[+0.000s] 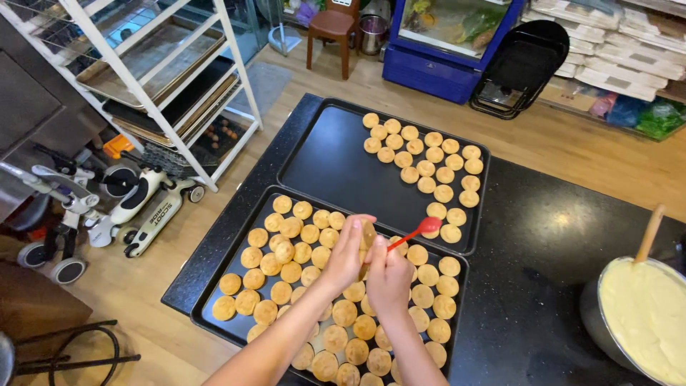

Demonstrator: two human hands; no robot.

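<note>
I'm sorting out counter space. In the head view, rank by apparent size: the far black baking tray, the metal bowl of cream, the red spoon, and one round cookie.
1. Far black baking tray
2. Metal bowl of cream, cut off by the frame and nearer the camera, so unsure
3. Red spoon
4. Round cookie

Cream bowl (pixel 607 336) (right side) cropped

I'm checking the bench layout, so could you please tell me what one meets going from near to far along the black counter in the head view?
Near black tray of round golden pastries → left hand and right hand with red spoon → far, partly filled black tray → blue glass-topped chest.
</note>
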